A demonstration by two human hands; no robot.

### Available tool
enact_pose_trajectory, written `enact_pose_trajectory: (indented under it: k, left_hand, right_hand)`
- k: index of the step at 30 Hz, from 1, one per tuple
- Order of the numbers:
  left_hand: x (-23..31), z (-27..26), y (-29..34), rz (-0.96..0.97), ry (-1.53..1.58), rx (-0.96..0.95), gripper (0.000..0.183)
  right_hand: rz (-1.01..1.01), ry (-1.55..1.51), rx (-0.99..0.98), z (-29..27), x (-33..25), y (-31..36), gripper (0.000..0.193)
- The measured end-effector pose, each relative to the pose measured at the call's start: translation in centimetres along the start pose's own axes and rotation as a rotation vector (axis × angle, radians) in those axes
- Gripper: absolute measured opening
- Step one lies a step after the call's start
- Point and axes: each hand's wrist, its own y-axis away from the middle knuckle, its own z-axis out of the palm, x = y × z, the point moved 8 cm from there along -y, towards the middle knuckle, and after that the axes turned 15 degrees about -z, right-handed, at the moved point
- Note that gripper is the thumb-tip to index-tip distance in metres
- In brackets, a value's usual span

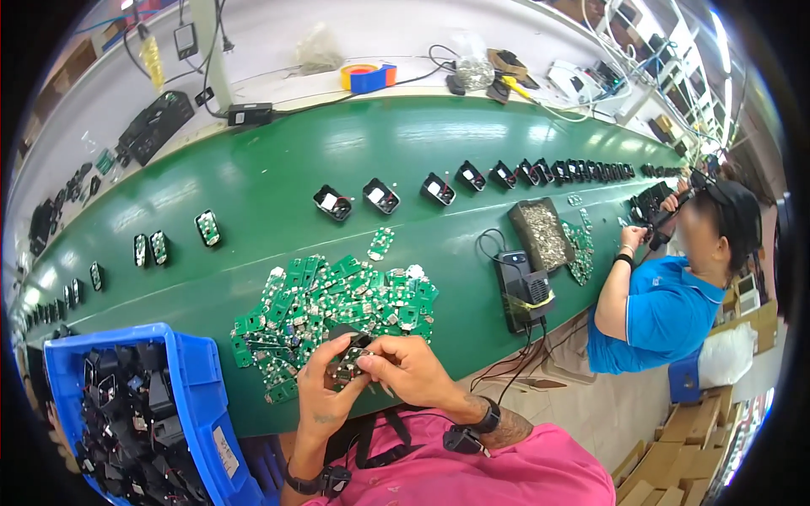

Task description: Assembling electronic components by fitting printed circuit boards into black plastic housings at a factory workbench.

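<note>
Just past the bench's near edge, both my hands close around a small black plastic housing (361, 341) with a circuit board (347, 366) in it. My left hand (321, 398) grips it from the left, fingers and thumb around its sides. From the right, my right hand (415, 369) pinches it, the thumb lying on the board's face. How deep the board sits is hidden by my fingers. Right beyond my hands spreads a heap of loose green circuit boards (337, 291), with one separate board (381, 243) lying above it.
A blue crate (222, 413) full of black housings stands at the left. Open housings (381, 196) line the green bench (278, 160); those at left hold boards (207, 228). A box of small metal parts (540, 234) and a black powered device (516, 291) sit rightward. A co-worker (658, 312) works at right.
</note>
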Motion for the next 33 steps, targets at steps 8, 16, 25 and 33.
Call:
enact_pose_trajectory:
  k: [8, 16, 25, 33]
  left_hand:
    - [0.2, -0.3, -0.2, 0.145, 0.03, 0.113, 0.052]
    - [0.7, -2.0, 0.2, 0.227, -0.214, 0.326, 0.051]
    - [1.8, -0.5, -0.8, -0.093, 0.032, 0.199, 0.048]
    - [0.9, -0.6, -0.8, -0.262, 0.143, -0.025, 0.047]
  right_hand:
    - [-0.114, 0.037, -0.074, -0.2, -2.9, -0.6, 0.026]
    - [-0.326, 0.293, 0.009, 1.3, -3.8, 0.1, 0.02]
    - [-0.309, 0.484, 0.047, 0.1, -4.0, -0.7, 0.015]
    - [-0.285, 0.77, 0.016, 0.3, -3.2, -0.6, 0.027]
